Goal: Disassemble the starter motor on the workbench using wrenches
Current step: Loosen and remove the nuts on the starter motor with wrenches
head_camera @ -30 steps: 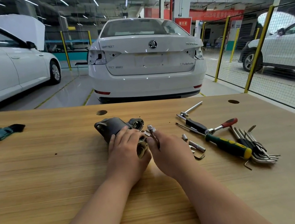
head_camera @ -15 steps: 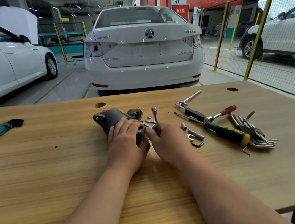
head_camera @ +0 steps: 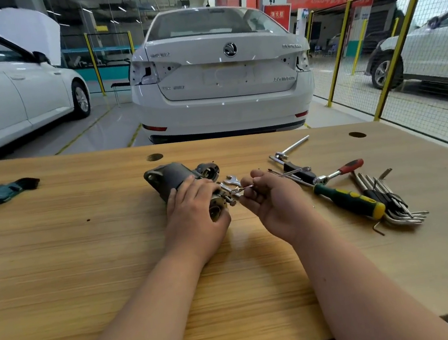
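The grey starter motor (head_camera: 171, 176) lies on the wooden workbench (head_camera: 87, 257), its brass-coloured end toward me. My left hand (head_camera: 194, 215) lies over the motor body with fingers curled round it. My right hand (head_camera: 272, 203) is just right of the motor's near end, palm turned up, fingers pinching a small silver wrench (head_camera: 243, 187) that points at the fittings on the motor's end. A second small open-end wrench (head_camera: 232, 180) lies on the bench behind the fingers.
To the right lie a ratchet with red grip (head_camera: 341, 170), a green-yellow screwdriver (head_camera: 348, 201), a T-bar (head_camera: 293, 145) and several hex keys (head_camera: 391, 205). A teal-handled key set (head_camera: 2, 192) sits far left. White cars stand beyond the bench's far edge.
My right hand has turned palm up and swung the small wrench down from upright to nearly level at the motor's end. The left hand stays on the motor.
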Demonstrator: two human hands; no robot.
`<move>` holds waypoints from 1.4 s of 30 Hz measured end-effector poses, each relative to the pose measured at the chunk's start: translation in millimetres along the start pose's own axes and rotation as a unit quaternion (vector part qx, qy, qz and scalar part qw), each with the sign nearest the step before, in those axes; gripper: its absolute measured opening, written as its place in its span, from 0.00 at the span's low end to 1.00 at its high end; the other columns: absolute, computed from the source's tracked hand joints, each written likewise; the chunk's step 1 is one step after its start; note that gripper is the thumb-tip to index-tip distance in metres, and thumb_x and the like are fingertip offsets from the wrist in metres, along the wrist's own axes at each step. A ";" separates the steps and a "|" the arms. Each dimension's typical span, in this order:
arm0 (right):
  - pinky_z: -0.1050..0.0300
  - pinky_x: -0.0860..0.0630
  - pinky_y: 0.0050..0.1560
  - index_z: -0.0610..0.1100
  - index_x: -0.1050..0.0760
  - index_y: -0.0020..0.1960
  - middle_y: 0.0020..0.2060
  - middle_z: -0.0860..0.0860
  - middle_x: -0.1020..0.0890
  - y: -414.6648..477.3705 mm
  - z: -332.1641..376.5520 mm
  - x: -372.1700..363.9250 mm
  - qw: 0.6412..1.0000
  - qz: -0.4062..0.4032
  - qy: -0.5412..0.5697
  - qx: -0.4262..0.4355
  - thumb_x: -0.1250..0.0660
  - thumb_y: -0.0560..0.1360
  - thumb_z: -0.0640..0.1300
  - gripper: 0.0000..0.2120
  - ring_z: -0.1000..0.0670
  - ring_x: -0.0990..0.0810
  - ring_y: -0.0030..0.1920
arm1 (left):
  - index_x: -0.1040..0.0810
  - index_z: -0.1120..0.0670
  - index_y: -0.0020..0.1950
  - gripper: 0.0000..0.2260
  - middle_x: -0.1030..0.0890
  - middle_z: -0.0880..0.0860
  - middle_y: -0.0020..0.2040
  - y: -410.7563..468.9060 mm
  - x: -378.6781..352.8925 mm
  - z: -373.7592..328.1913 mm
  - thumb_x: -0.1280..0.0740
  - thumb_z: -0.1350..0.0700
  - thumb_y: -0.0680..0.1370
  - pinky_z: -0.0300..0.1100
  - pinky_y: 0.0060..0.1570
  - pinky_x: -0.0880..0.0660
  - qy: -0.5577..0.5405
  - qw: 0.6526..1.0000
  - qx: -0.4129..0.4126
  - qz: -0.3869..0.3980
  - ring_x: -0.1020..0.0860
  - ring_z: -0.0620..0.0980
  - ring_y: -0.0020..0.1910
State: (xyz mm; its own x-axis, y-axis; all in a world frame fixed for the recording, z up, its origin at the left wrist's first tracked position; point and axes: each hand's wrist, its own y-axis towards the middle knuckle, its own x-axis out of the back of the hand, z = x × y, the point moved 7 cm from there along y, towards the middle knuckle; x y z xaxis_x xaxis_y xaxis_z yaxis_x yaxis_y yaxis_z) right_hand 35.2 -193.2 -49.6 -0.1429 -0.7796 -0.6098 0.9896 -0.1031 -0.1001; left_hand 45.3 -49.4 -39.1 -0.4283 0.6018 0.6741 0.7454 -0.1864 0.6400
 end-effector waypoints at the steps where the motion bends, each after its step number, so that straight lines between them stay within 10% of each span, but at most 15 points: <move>1: 0.57 0.20 0.33 0.39 0.30 0.53 0.31 0.46 0.18 0.6 1.3 0.7 1.000 0.002 0.004 0.002 0.44 0.78 0.33 0.07 0.52 0.22 0.27 | 0.28 0.48 0.63 0.20 0.29 0.47 0.67 -0.2 -0.4 0.1 0.33 0.49 0.72 0.45 0.71 0.54 0.001 1.000 0.000 0.001 0.42 0.46 0.72; 31: 0.56 0.20 0.26 0.35 0.29 0.46 0.26 0.43 0.23 0.0 -35.6 1.3 0.965 -0.058 0.210 -0.147 0.42 0.79 0.33 0.05 0.52 0.23 0.22 | 0.26 0.49 0.62 0.20 0.28 0.47 0.65 -0.9 1.2 -0.3 0.31 0.50 0.70 0.46 0.71 0.52 -0.006 1.000 -0.003 -0.009 0.40 0.47 0.71; 37: 0.59 0.26 0.28 0.45 0.24 0.46 0.31 0.47 0.22 -8.2 -2.5 -13.8 0.987 -0.004 -0.089 0.132 0.42 0.78 0.33 0.11 0.53 0.27 0.26 | 0.27 0.50 0.63 0.20 0.29 0.48 0.66 0.5 1.7 -1.5 0.32 0.50 0.71 0.46 0.71 0.53 -0.016 1.000 0.002 0.002 0.41 0.47 0.72; 42: 0.66 0.27 0.42 0.52 0.21 0.46 0.37 0.59 0.21 -37.2 4.2 -47.6 0.828 0.081 -0.439 0.340 0.36 0.75 0.37 0.11 0.60 0.23 0.40 | 0.30 0.52 0.67 0.22 0.30 0.50 0.68 -0.1 0.2 -1.2 0.36 0.50 0.73 0.49 0.72 0.52 0.001 1.000 0.002 0.013 0.42 0.49 0.72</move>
State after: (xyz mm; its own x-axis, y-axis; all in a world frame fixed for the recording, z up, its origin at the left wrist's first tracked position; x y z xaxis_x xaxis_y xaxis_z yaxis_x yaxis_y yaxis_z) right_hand 5.3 -154.9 -13.5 -0.2362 -0.9351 0.2643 0.8176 -0.0442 0.5741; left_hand 44.5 -50.3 -38.6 -0.4092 0.5955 0.6914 0.7589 -0.1987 0.6202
